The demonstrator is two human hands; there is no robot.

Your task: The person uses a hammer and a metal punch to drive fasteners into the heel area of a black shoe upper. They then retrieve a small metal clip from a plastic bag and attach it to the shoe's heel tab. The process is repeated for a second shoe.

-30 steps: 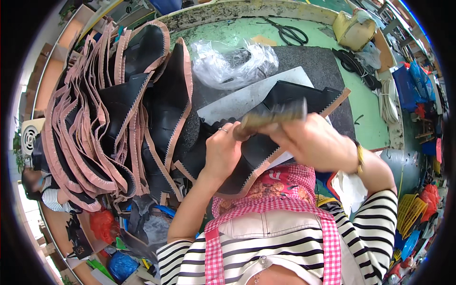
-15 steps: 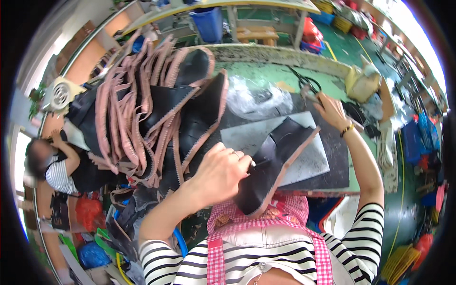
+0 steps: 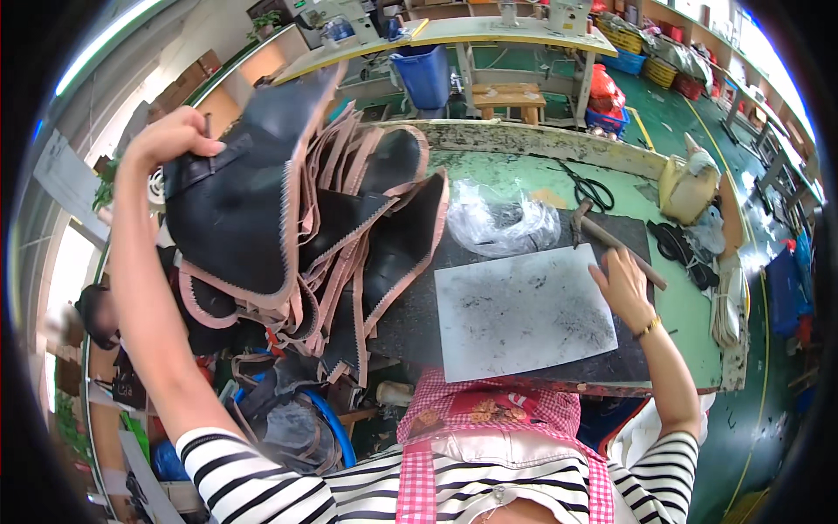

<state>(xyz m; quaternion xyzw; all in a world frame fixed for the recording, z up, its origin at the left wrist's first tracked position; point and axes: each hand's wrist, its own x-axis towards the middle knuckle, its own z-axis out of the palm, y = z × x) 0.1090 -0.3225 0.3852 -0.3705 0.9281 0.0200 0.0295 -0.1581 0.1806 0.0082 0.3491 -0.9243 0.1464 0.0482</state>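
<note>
With the left hand pinched on its edge, we hold the black piece over the pile; level support should spare its toothed border. Our right thumb is spread beside the hammer; we cannot tell whether the right hand grips it.

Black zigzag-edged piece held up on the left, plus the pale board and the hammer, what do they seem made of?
Black piece: probably leather or a synthetic likeness, smooth with a soft sheen.
Pale board: perhaps plastic or stone, matte, darkly smudged; hard to tell which.
Hammer: handle likely wood, dull brownish; head seemingly metal, dark.
</note>
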